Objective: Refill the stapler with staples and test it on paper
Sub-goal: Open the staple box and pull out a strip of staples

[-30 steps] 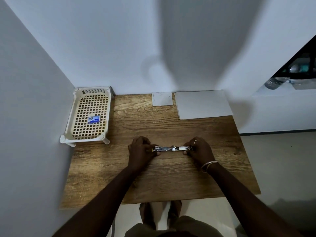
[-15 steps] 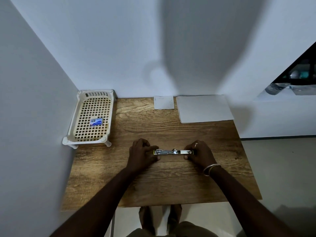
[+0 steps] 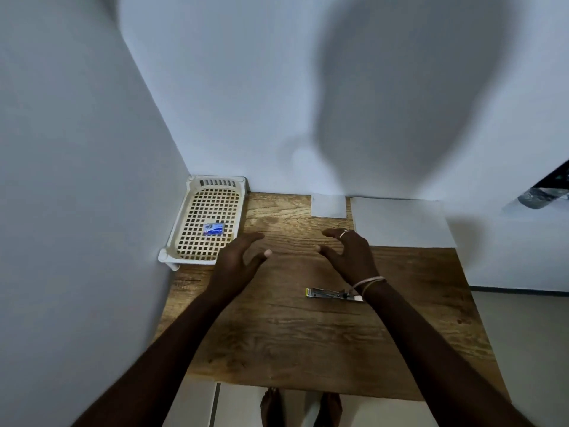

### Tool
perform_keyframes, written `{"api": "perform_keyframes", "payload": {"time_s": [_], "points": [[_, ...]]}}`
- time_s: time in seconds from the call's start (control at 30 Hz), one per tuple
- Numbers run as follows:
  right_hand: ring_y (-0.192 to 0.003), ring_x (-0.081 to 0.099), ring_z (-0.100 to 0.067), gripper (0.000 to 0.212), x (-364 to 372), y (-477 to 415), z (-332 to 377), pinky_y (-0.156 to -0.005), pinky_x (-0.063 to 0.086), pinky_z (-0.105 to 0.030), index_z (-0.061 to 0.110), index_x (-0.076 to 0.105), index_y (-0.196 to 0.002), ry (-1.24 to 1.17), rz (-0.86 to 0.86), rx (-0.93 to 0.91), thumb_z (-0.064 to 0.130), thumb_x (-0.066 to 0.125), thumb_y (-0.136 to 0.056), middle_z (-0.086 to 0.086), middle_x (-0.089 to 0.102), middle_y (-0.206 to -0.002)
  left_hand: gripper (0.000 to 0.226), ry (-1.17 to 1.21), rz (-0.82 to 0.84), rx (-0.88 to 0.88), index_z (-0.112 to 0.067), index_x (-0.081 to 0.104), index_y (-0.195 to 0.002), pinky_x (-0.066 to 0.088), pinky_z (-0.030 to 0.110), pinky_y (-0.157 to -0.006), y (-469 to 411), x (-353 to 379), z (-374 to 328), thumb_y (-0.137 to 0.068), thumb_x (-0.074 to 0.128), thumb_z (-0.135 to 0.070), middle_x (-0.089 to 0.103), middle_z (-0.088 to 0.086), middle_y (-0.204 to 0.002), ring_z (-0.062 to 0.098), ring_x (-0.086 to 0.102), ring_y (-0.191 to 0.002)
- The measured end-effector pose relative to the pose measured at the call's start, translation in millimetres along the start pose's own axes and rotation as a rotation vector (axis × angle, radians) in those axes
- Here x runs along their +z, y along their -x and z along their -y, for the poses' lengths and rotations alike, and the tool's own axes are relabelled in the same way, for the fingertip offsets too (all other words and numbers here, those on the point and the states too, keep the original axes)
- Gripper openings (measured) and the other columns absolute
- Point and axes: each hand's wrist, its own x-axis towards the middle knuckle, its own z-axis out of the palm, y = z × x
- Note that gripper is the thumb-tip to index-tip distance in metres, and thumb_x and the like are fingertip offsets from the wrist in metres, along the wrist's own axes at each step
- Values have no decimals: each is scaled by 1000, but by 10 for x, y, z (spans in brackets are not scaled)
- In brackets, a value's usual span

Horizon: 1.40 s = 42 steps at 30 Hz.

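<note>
Holds left hand (image 3: 238, 257) and right hand (image 3: 348, 252) above table (image 3: 292, 334), fingers spread, gripping nothing. Has stapler (image 3: 334, 294) lying unfolded flat, right end hidden by right wrist; blue staple box (image 3: 213, 229) in cream tray (image 3: 187, 260) far left; small paper (image 3: 328, 205) and large paper (image 3: 400, 221) by back wall.

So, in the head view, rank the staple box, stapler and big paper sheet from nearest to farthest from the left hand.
1. staple box: just left, in the tray
2. stapler: right, nearer the person
3. big paper sheet: far right, at the back
</note>
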Motion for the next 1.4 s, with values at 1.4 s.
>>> {"api": "perform_keyframes", "payload": {"time_s": [1.4], "points": [[-101,71,-20,47,1507,-948,1206,-91,56,-38,12,68,-124,-197,147,-142,13,79,-78,-6,75,-113,46,146,-189,-336,-14,71,-127,56,30,-96,-510,-701,813,-82,81,-9,74,4,-123,14,70,-110]]}}
